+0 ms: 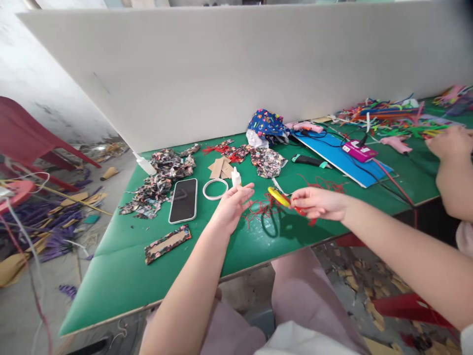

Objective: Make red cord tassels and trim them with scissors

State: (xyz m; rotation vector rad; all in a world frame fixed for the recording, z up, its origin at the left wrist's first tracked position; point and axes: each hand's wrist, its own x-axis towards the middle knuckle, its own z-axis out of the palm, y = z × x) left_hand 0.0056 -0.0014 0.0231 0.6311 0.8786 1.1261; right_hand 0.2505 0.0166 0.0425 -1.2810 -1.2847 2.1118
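Right of the bottle (236, 177), our right grip (295, 201) pinches the yellow ring (279, 196); our left grip (236, 203), loosely open, seemingly empty, is just nearside of it. We should pinch firmly, clear of red threads (266, 207).

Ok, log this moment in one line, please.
right hand: holding yellow ring | left hand: open, near white nozzle bottle | phone: on green tabletop

right hand (314, 203) with yellow object (278, 196) above red threads (263, 210), left hand (235, 203) near white bottle (235, 176)
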